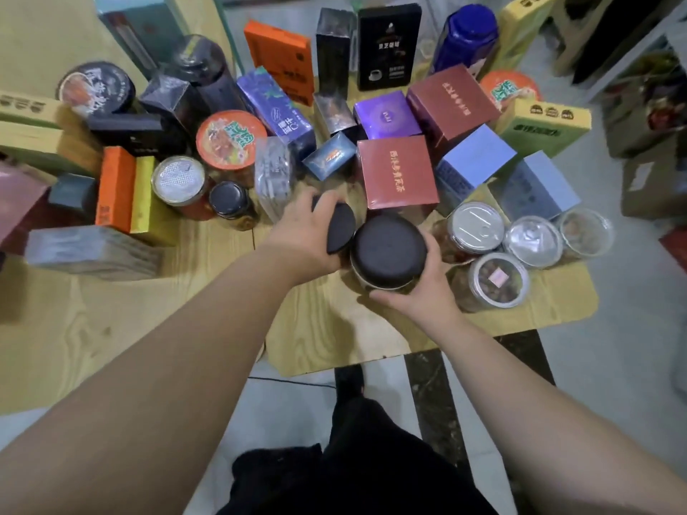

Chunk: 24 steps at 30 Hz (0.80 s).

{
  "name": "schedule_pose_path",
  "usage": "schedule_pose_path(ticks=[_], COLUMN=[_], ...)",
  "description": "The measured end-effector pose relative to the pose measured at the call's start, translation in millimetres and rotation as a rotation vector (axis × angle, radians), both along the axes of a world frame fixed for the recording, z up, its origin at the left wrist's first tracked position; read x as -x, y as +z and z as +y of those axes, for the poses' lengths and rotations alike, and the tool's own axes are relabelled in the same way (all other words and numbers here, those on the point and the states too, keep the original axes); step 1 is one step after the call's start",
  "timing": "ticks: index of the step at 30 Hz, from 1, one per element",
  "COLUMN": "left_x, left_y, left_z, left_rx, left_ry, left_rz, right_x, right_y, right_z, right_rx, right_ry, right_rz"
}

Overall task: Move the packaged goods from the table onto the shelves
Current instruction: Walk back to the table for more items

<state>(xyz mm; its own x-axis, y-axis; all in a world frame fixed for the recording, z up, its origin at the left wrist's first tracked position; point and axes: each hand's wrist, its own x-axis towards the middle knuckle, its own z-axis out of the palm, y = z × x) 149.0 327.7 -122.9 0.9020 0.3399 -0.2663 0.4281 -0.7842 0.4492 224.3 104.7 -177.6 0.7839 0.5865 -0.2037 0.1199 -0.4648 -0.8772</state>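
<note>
Two dark-lidded jars are clasped mid-frame, the smaller jar (340,228) in the left grip (305,232), the larger jar (388,250) in the right grip (423,291); clear jars (496,280) crowded just right could be toppled on lifting.

Black-lidded jar (388,250), maroon box (397,172)

Forearms outstretched, left grip (301,232) round a tilted jar (340,228), right grip (420,291) round an upright jar (388,250).
</note>
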Motion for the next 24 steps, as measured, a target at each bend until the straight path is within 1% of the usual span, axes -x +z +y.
schedule_pose_path(ticks=[2, 4, 5, 8, 10, 12, 15, 18, 22, 24], left_x=[31.0, 58.2, 67.0, 72.2, 70.3, 73.3, 96.6, 144.8, 224.2, 262.9], left_y=[-10.8, -20.9, -26.3, -38.0, -43.3, -45.2, -41.6, -31.3, -5.8, 10.2], left_z=[-2.2, -8.0, -11.0, -16.4, -15.2, -13.9, -14.3, -19.9, -37.4, -49.8], left_rx=[0.193, 0.422, 0.504, 0.683, 0.774, 0.861, 0.997, 1.137, 1.318, 1.326], left_ry=[0.118, 0.316, 0.407, 0.581, 0.632, 0.685, 0.811, 0.956, 1.156, 1.316], left_rz=[-0.110, -0.193, -0.221, -0.269, -0.271, -0.287, -0.367, -0.463, -0.609, -0.690], right_x=[-0.5, -0.6, -1.0, -4.5, -7.6, -8.1, 2.0, 22.0, 67.4, 99.1], right_y=[-6.8, -13.8, -17.1, -21.6, -18.6, -9.0, 7.9, 12.1, 26.6, 43.7], right_z=[0.5, 1.6, 2.7, 8.2, 12.1, 16.1, 26.8, 41.5, 75.5, 94.7], right_rx=[-0.040, -0.042, -0.032, -0.003, -0.002, -0.033, -0.101, -0.158, -0.195, -0.164], right_ry=[0.054, 0.096, 0.109, 0.130, 0.143, 0.156, 0.190, 0.234, 0.405, 0.518], right_rz=[0.017, 0.032, 0.046, 0.053, 0.055, 0.110, 0.260, 0.494, 0.748, 0.820])
